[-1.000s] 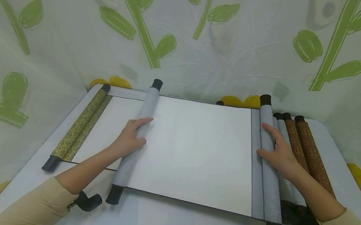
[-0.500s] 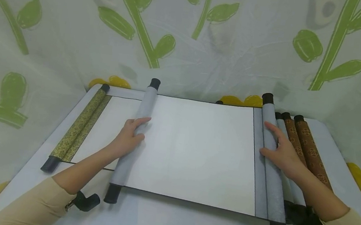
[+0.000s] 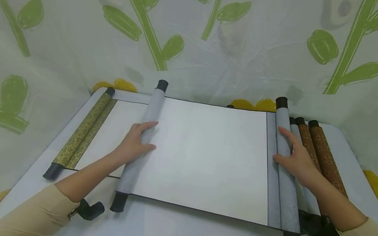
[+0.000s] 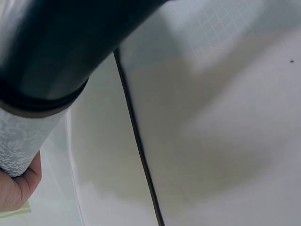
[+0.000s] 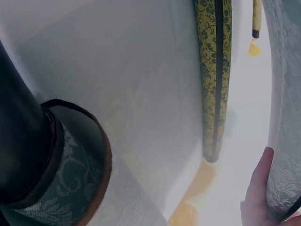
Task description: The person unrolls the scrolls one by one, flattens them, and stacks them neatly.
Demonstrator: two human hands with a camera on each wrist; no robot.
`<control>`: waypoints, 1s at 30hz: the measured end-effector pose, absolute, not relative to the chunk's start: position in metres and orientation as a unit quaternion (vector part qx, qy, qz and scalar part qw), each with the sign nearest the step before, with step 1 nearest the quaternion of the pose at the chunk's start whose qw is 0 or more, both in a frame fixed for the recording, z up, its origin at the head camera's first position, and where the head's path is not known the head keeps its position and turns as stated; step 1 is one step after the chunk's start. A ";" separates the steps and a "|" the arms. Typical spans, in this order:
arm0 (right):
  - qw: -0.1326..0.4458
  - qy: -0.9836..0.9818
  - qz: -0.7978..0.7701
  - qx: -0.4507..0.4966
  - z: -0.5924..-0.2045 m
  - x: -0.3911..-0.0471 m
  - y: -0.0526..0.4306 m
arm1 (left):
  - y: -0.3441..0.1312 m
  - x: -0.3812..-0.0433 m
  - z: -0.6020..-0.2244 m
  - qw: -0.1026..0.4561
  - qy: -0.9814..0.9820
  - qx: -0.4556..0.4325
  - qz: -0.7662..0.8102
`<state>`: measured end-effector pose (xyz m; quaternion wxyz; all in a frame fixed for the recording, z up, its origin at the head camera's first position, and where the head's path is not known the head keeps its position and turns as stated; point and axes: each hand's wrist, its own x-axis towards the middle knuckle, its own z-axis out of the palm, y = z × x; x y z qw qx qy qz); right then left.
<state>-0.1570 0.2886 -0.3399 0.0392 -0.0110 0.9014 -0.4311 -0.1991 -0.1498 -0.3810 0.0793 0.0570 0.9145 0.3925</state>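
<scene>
A partly unrolled hanging scroll [image 3: 205, 156] stretches between my hands, blank white paper bordered in pale grey-blue brocade. My left hand [image 3: 135, 143] grips its left roll, thumb and fingers around it. Around the right roll [image 3: 285, 178] curls my right hand [image 3: 295, 158]. Each roll ends in black knobs. Below the front edge, a shadow falls on the table. The left wrist view shows a black knob [image 4: 56, 52] up close, with fingertips [image 4: 33, 176] on the brocade. In the right wrist view, fingers [image 5: 261, 183] wrap the pale roll [image 5: 284, 113].
Behind the left hand lies a yellow-green patterned scroll [image 3: 83, 132], partly opened. Two brown patterned rolls [image 3: 327, 160] and a grey roll lie at the right. Another yellow-green roll [image 5: 214, 84] shows beneath in the right wrist view. A flower-printed sheet [image 3: 253, 62] hangs behind the table.
Both rolls have moved slightly apart, the right one to the right and the left one a little left. Their far ends have risen slightly in view. Both hands keep their grip.
</scene>
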 end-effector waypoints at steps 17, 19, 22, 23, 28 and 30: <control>0.029 0.901 -0.433 -0.014 -0.340 -0.156 0.294 | -0.159 -0.201 -0.378 0.081 0.913 0.069 0.394; 0.029 0.902 -0.431 -0.014 -0.340 -0.156 0.295 | -0.160 -0.201 -0.379 0.083 0.913 0.066 0.395; 0.032 0.903 -0.428 -0.013 -0.341 -0.157 0.295 | -0.159 -0.202 -0.379 0.086 0.915 0.059 0.390; 0.032 0.904 -0.427 -0.013 -0.341 -0.157 0.296 | -0.159 -0.202 -0.378 0.087 0.916 0.057 0.389; 0.033 0.905 -0.424 -0.011 -0.341 -0.157 0.295 | -0.159 -0.202 -0.378 0.088 0.919 0.047 0.382; 0.034 0.905 -0.424 -0.010 -0.341 -0.157 0.295 | -0.160 -0.202 -0.378 0.087 0.920 0.047 0.379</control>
